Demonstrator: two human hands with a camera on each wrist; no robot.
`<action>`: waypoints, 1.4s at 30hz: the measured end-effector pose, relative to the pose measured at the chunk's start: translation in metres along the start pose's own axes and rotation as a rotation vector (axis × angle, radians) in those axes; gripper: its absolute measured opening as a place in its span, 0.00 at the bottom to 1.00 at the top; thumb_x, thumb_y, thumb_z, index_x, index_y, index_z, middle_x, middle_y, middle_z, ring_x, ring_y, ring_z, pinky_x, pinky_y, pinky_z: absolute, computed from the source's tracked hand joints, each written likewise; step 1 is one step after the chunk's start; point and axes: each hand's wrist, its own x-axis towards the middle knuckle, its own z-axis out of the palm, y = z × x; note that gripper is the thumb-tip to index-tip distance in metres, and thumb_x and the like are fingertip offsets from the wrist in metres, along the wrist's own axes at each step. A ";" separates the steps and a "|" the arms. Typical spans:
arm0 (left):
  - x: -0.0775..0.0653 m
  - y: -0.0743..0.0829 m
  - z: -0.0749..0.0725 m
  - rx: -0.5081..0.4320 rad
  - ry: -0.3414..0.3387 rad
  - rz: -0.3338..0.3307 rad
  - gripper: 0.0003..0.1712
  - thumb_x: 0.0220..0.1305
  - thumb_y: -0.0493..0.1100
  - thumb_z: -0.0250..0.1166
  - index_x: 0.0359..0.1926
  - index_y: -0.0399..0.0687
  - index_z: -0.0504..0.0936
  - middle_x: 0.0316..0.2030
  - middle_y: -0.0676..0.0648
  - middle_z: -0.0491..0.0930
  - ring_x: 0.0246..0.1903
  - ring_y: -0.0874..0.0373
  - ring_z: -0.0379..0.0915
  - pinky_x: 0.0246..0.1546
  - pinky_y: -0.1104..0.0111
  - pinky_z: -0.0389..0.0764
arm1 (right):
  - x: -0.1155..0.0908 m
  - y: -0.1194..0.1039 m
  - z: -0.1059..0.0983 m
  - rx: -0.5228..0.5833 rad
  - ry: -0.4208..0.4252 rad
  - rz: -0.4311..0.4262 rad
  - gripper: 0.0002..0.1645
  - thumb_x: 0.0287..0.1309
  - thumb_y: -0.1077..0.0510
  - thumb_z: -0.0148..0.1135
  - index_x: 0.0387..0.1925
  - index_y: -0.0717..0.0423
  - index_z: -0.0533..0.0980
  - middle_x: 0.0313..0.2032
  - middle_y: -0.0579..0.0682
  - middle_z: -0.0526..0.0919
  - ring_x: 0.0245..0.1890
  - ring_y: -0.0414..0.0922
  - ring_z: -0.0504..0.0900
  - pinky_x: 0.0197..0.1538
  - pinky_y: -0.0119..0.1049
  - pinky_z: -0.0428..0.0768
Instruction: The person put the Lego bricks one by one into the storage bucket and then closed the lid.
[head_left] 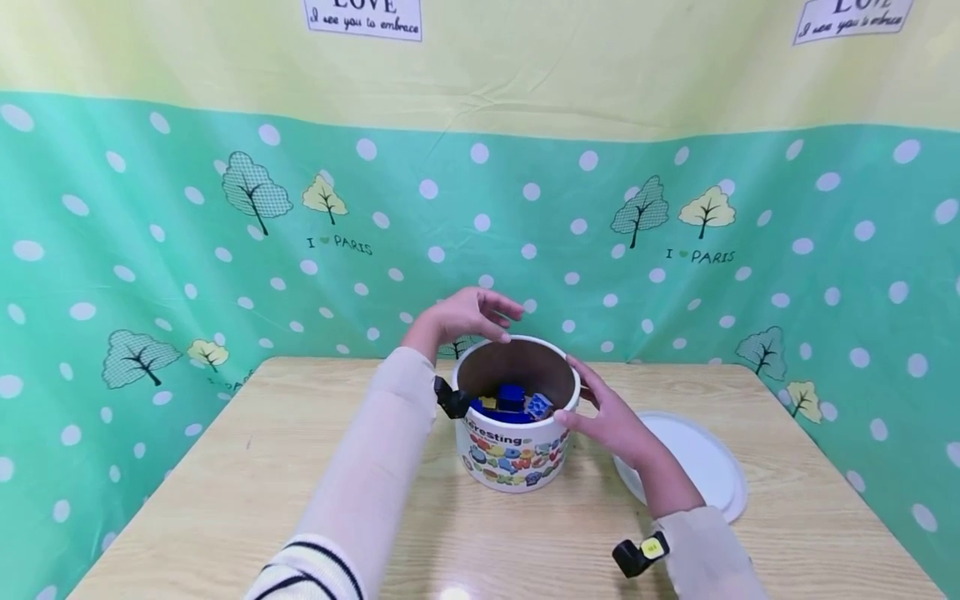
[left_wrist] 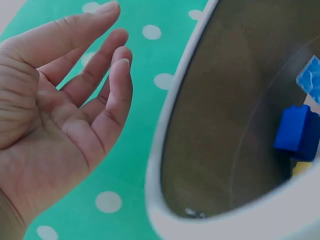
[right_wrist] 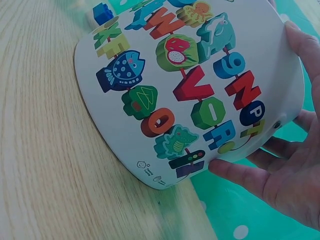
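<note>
A white bucket (head_left: 517,475) printed with colourful letters and animals stands upright on the table. Blue toy bricks (head_left: 512,397), a light-blue brick (head_left: 538,406) and a yellow brick (left_wrist: 301,168) lie inside it. My right hand (head_left: 611,421) holds the bucket's right side, thumb at the front and fingers round the back; the right wrist view shows fingers (right_wrist: 240,175) against the printed wall. Over the rim's far left side hovers my left hand (head_left: 472,315), its fingers loosely bent and holding nothing. The left wrist view shows its bare palm beside the rim (left_wrist: 155,200).
A round white lid (head_left: 697,467) lies on the wooden table (head_left: 247,483) to the right of the bucket. A blue brick (right_wrist: 102,14) appears beyond the bucket in the right wrist view. A green and yellow patterned cloth (head_left: 480,200) hangs behind the table.
</note>
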 end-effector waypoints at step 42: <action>-0.175 -0.112 -0.007 0.026 0.534 0.050 0.23 0.54 0.36 0.74 0.52 0.38 0.81 0.47 0.42 0.79 0.49 0.39 0.73 0.44 0.69 0.81 | 0.000 -0.011 0.006 -0.003 0.053 0.084 0.53 0.57 0.38 0.67 0.76 0.41 0.50 0.73 0.57 0.53 0.69 0.63 0.57 0.56 0.56 0.76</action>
